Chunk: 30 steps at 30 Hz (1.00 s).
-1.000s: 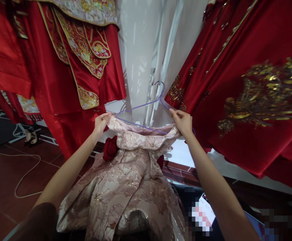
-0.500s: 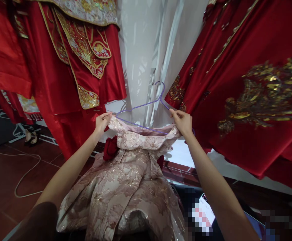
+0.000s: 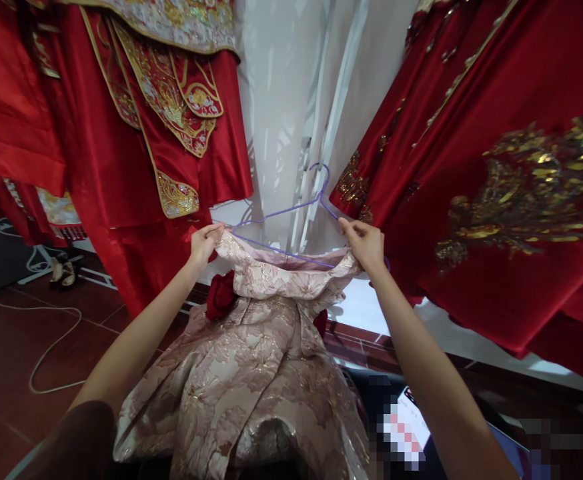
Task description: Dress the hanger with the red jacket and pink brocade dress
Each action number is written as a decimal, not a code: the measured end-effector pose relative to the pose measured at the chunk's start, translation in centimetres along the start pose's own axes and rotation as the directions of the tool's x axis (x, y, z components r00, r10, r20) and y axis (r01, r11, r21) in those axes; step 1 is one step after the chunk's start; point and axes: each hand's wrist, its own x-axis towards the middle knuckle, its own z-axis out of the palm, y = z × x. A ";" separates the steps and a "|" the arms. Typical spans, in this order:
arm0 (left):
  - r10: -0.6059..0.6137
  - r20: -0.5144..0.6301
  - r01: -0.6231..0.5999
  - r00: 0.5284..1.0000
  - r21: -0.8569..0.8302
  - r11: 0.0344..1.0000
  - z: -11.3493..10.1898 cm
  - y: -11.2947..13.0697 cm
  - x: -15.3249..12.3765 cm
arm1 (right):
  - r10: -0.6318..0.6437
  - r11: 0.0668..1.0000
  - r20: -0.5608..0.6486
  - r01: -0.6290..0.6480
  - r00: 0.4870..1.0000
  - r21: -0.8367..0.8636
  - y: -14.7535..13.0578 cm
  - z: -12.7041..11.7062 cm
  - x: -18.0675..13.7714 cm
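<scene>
In the head view, both arms reach forward and slightly inward, elbows wide and low, wrists raised. The left hand has its thumb and fingers pinched together, pointing inward; the right hand curls with the thumb and fingertips closed toward the centre. Each grasps one upper corner of an off-shoulder brocade dress, the right close against the sloping arm of a purple wire hanger.

The dress hangs between the two grips, its top edge stretched from one to the other. The body and skirt lie below the hands, spreading toward the wearer and widening at the lower edge. The hanger's lower bar lies across the open neckline, while its shoulders and hook rise above the top edge.

The brocade is pale pink with large flowers traced in shiny gold thread, stiff and folded into ridges; the lining is smooth pink. A crumpled dark red fabric piece sits at the bodice's left edge. Red satin garments with gold-edged embroidered panels hang at left, and a red satin skirt with gold sequins at right. A thin pale cord curves over the reddish tiled floor.
</scene>
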 end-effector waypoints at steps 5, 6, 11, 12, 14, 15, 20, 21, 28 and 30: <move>0.007 -0.004 -0.007 1.000 0.009 1.000 0.0 0.0 0.0 | -0.006 1.000 0.001 0.006 1.000 -0.003 0.0 0.0 -0.1; 0.011 0.005 -0.011 1.000 0.014 1.000 -0.1 0.0 0.0 | -0.008 1.000 0.002 0.008 1.000 -0.004 0.0 0.0 -0.1; 0.031 0.035 -0.033 0.999 0.051 0.998 0.0 0.2 0.3 | -0.001 1.000 0.012 0.001 1.000 0.015 0.0 0.0 0.0; 0.033 0.043 -0.035 0.999 0.056 0.998 0.0 0.3 0.4 | 0.001 1.000 0.014 -0.001 1.000 0.018 0.1 0.0 0.0; 0.034 0.059 -0.037 0.998 0.059 0.998 0.0 0.3 0.5 | 0.003 1.000 0.018 -0.004 1.000 0.025 0.1 0.0 0.1; 0.032 0.063 -0.036 0.997 0.056 0.998 0.0 0.3 0.5 | 0.003 1.000 0.020 -0.004 1.000 0.029 0.1 0.0 0.1; 0.023 0.039 -0.023 0.999 0.019 1.000 -0.3 -0.1 0.2 | 0.002 0.999 0.033 -0.003 0.999 0.038 0.1 0.0 0.1; 0.020 0.043 -0.021 0.999 0.014 1.000 -0.3 -0.1 0.1 | 0.001 0.999 0.034 -0.003 0.999 0.036 0.1 0.0 0.1; 0.010 0.053 -0.011 0.999 0.013 1.000 -0.2 0.3 0.0 | -0.016 1.000 0.027 0.015 1.000 0.023 0.0 0.0 0.2; 0.012 0.047 -0.013 0.999 0.014 1.000 -0.1 0.2 0.1 | -0.013 1.000 0.029 0.012 1.000 0.025 -0.1 -0.1 0.1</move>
